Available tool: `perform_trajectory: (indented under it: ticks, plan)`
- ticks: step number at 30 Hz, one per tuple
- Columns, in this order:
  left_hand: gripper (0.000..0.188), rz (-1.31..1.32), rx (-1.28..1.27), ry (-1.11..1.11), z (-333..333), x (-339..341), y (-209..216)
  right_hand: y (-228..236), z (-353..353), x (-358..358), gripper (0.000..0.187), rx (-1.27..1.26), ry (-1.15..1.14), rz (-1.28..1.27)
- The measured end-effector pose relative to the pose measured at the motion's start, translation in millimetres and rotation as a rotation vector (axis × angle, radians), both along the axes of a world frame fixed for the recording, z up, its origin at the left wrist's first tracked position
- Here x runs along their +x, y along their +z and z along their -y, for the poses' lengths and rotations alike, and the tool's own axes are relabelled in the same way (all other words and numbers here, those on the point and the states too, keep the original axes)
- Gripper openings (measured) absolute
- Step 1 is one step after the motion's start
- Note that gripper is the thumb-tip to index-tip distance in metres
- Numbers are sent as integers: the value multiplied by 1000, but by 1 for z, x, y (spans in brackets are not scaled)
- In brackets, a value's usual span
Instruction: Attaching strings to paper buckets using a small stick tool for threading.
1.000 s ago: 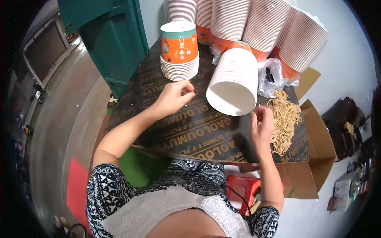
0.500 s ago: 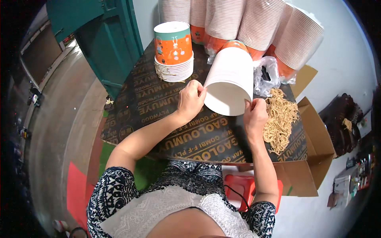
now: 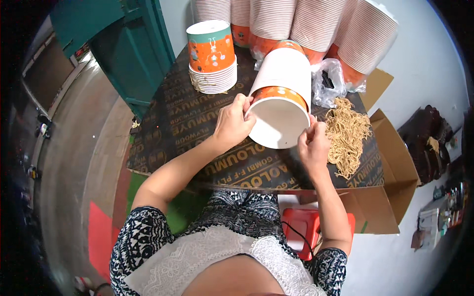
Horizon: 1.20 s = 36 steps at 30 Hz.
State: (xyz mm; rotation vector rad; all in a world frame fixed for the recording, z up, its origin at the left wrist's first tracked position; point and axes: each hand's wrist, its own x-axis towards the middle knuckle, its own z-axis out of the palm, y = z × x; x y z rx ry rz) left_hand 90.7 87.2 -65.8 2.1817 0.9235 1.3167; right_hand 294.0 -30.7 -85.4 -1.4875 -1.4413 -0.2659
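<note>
A stack of nested white and orange paper tubs lies on its side on the dark plywood tabletop, its mouth toward me. The nearest paper tub sticks partly out of it, showing a band of orange print and a white inside. My left hand is closed on the left of its rim, thumb at the edge. On the right side my right hand pinches the rim with curled fingers. A loose heap of tan strings lies just beyond my right hand.
An upright stack of green-and-orange tubs stands at the table's left. Tall wrapped tub stacks line the wall behind. Clear plastic lies beside the strings. An open cardboard box and a red stool stand by the table's right side.
The nearest tub has slid toward me, partly out of the lying stack, baring its orange band. Both hands have moved slightly nearer with its rim.
</note>
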Motion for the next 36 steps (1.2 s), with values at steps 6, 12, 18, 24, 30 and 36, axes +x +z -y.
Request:
perform_trajectory:
  ticks: [6,12,18,24,30,36]
  plan:
    - [42,223,-52,-242,33,-49,24,14,58,0,24,-156,416,-567]
    - [42,322,-387,-158,42,-102,63,16,66,40,15,-66,-40,-385]
    - [44,241,-500,-12,18,-133,43,5,57,60,6,-89,-134,16]
    - [35,163,-519,110,29,-136,41,3,32,72,6,-242,-217,116]
    - [34,496,-374,239,39,-141,23,-2,8,90,8,-266,-183,73]
    - [24,615,113,-131,91,-151,11,10,37,83,9,-442,-78,218]
